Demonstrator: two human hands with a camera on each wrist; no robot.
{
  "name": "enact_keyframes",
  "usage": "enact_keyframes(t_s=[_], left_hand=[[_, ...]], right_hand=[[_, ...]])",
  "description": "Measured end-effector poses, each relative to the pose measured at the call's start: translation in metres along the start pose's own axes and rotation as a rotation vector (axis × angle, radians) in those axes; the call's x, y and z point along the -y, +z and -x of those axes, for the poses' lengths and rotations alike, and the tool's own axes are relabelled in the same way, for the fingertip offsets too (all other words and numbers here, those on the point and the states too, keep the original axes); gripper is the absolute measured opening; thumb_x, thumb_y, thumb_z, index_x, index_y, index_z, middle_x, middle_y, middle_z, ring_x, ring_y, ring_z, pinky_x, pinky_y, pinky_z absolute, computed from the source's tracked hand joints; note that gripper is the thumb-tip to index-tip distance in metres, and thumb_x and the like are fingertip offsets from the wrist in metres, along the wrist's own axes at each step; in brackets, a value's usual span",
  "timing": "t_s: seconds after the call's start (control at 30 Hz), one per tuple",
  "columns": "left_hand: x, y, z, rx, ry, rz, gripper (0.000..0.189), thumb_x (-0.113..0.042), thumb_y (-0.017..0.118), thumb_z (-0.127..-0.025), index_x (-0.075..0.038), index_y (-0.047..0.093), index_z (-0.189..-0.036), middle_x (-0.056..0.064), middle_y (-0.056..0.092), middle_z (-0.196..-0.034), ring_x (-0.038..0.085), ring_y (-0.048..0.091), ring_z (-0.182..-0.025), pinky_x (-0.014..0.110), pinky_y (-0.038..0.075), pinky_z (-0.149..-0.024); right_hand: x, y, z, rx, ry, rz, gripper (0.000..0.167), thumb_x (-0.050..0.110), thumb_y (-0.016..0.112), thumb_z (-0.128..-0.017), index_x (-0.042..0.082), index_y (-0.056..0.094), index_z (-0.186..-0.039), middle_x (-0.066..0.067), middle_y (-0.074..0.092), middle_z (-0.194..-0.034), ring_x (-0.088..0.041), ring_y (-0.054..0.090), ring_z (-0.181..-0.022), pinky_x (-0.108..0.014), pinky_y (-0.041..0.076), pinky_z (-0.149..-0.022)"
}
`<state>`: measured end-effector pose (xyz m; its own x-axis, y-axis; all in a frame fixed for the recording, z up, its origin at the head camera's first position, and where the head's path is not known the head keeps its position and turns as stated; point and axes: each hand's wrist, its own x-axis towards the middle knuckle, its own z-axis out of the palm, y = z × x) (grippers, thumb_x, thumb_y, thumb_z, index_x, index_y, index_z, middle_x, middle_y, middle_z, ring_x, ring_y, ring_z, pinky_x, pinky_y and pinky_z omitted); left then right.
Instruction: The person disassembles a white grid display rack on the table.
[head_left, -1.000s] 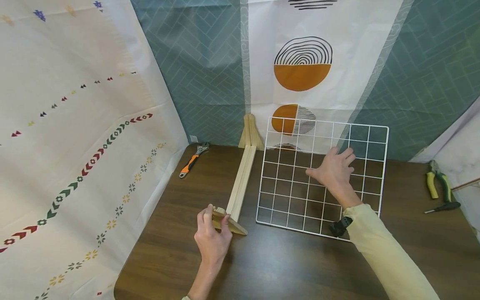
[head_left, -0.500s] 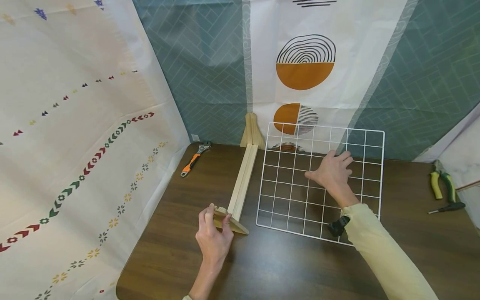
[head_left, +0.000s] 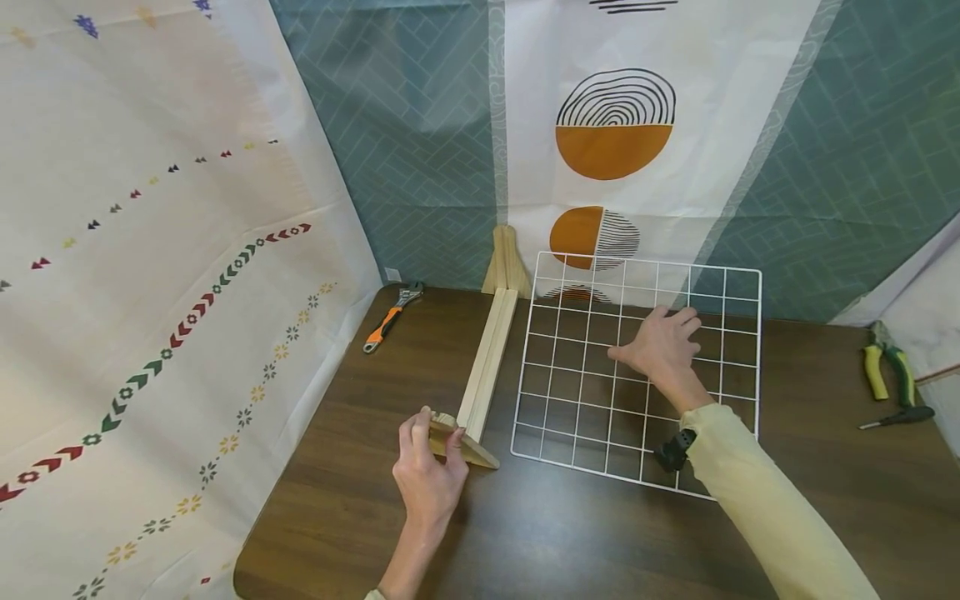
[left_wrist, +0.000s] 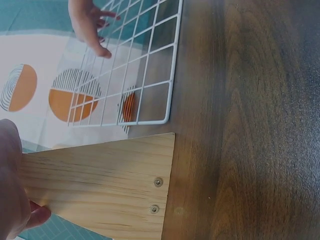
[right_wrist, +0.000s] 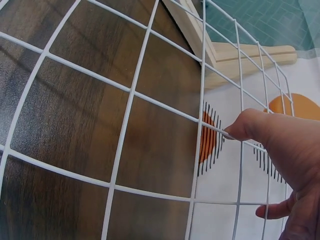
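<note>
My left hand (head_left: 430, 479) grips the upper part of the near end piece (head_left: 474, 451) of a wooden stand, thumb on one side and fingers on the other. In the left wrist view this pale end board (left_wrist: 100, 182) shows two screws near its base. Two long rails (head_left: 486, 358) run back to a matching far end piece (head_left: 505, 265). Right of the stand, a white wire grid panel (head_left: 615, 377) leans back, its lower edge near the tabletop. My right hand (head_left: 663, 348) holds the grid by its inner wires; in the right wrist view the thumb (right_wrist: 245, 125) presses a wire.
An adjustable wrench (head_left: 392, 319) with orange grips lies at the back left. Yellow-and-green pliers (head_left: 887, 362) and a dark-handled screwdriver (head_left: 896, 417) lie at the far right. Patterned cloth (head_left: 420, 150) hangs behind the brown table (head_left: 570, 550) and along its left side.
The grid's top edge has dropped a little and its right side has shifted slightly left, with my right hand on it. My left hand keeps its grip on the stand.
</note>
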<state>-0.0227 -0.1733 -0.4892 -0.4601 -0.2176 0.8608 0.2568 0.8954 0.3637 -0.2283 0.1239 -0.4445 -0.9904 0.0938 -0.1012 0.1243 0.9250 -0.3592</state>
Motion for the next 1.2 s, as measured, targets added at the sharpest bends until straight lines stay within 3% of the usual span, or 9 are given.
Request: enact_keyframes(t_s=[0.33, 1.2], left_hand=[[0.0, 0.001, 0.0, 0.007, -0.011, -0.002, 0.051, -0.04, 0.06, -0.1, 0.006, 0.057, -0.12, 0.022, 0.06, -0.097, 0.035, 0.059, -0.056, 0.043, 0.048, -0.038], [0.0, 0.0, 0.0, 0.008, -0.007, -0.002, 0.05, -0.038, 0.061, -0.1, 0.007, 0.057, -0.12, 0.023, 0.06, -0.097, 0.031, 0.055, -0.05, 0.037, 0.044, -0.035]], right_hand=[[-0.002, 0.007, -0.008, 0.052, 0.024, 0.008, 0.116, 0.051, 0.086, -0.071, -0.024, 0.025, -0.135, -0.053, 0.006, -0.139, -0.064, 0.017, -0.127, -0.074, 0.038, -0.089], [-0.006, 0.019, -0.02, 0.207, 0.069, 0.007, 0.116, 0.047, 0.084, -0.074, -0.023, 0.021, -0.141, -0.053, 0.003, -0.14, -0.064, 0.011, -0.131, -0.073, 0.038, -0.091]])
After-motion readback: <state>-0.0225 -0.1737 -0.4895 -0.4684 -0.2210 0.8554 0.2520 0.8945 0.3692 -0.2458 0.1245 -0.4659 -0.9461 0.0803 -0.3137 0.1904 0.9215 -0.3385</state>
